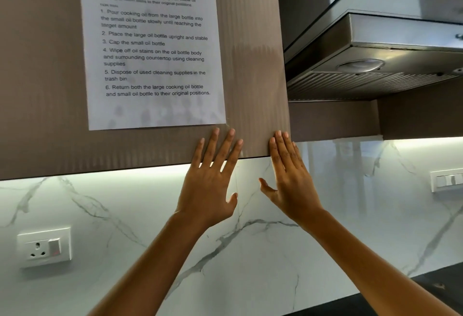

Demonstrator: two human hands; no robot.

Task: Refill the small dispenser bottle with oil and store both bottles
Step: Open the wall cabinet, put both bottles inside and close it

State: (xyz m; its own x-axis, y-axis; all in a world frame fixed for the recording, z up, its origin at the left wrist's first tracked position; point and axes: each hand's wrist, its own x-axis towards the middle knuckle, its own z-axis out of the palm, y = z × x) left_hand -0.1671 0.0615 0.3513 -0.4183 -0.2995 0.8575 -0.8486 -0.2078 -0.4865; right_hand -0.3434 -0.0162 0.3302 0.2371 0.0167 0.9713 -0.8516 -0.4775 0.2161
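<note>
Neither oil bottle is in view. My left hand (pixel 210 180) and my right hand (pixel 288 177) are both raised, backs toward me, fingers straight and apart. Their fingertips overlap the lower right corner of a brown upper cabinet door (pixel 250 64); whether they touch it I cannot tell. Neither hand holds anything. A printed task sheet (pixel 152 47) is stuck on the door just above my left hand.
A steel range hood (pixel 375 59) hangs to the right of the cabinet. Behind my arms is a white marble backsplash (pixel 125 202) with a wall socket (pixel 43 246) at the left and a switch plate (pixel 447 179) at the right. A dark countertop corner (pixel 436 288) shows bottom right.
</note>
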